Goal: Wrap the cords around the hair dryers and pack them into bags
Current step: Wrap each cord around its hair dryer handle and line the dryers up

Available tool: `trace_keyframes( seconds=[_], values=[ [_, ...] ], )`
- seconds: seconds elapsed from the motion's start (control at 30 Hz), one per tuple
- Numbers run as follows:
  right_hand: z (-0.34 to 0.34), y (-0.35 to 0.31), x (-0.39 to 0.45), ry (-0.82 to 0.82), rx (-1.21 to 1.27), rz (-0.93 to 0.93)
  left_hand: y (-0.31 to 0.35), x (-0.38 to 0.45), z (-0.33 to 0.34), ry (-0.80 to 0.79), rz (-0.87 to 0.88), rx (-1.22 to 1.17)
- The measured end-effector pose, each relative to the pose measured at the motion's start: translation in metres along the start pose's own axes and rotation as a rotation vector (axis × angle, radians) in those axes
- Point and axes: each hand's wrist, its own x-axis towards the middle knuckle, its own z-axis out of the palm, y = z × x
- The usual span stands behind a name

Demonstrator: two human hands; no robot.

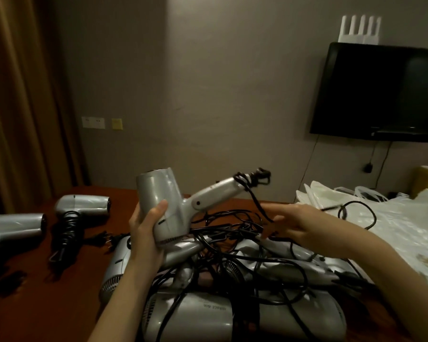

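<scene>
Up above a heap of silver hair dryers [245, 314] and tangled black cords on the red-brown desk [67, 304], a silver hair dryer [168, 201] is gripped by its barrel in the left hand [146, 230], handle pointing right. Its black cord [256, 198], looped at the handle's end, is touched by the loosely outstretched fingers of the right hand [294, 224]. Clear plastic bags [393, 218] are piled at the right; two wrapped dryers [82, 206] are laid at the left.

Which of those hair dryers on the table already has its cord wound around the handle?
The hair dryer at back left, beside the held one: black cord coiled around its handle. The pile's cords lie loose and tangled.
</scene>
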Motion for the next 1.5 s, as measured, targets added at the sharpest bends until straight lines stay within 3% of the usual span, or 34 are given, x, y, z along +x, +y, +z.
trace_keyframes(
  seconds=[0.13,0.2,0.3,0.47,0.63,0.73,0.97,1.07,1.13,1.23,1.37,1.5],
  values=[
    [0.012,-0.006,-0.003,0.103,0.11,-0.112,0.002,0.003,-0.002,0.039,0.006,-0.015],
    [0.019,-0.008,0.002,0.151,0.032,-0.176,0.001,0.002,0.002,0.042,0.013,0.006],
    [0.029,-0.007,0.014,0.109,-0.057,-0.197,0.0,-0.001,0.005,0.021,-0.006,0.014],
    [0.029,0.0,0.032,0.085,0.117,-0.13,-0.002,-0.003,-0.001,-0.056,-0.099,-0.066],
    [0.016,0.001,0.047,0.032,0.131,-0.104,-0.001,-0.003,-0.003,-0.189,-0.186,-0.067],
    [0.008,0.012,0.045,0.164,0.219,-0.027,-0.003,-0.002,-0.005,-0.218,-0.201,-0.023],
    [0.019,0.027,0.051,0.63,-0.053,-0.328,0.002,-0.004,-0.007,-0.285,-0.249,0.045],
    [0.024,0.026,0.052,0.718,0.208,-0.26,0.002,-0.004,-0.007,-0.297,-0.263,0.058],
    [0.028,0.022,0.056,0.698,0.439,-0.18,0.005,-0.004,-0.007,-0.302,-0.267,0.062],
    [0.028,0.025,0.061,0.488,0.779,-0.038,0.006,-0.005,-0.006,-0.315,-0.289,0.073],
    [0.019,0.028,0.044,0.224,0.46,-0.135,0.006,-0.005,-0.009,-0.343,-0.336,0.16],
    [0.0,0.023,0.016,0.168,0.625,-0.1,0.006,-0.007,-0.008,-0.367,-0.35,0.273]
  ],
)
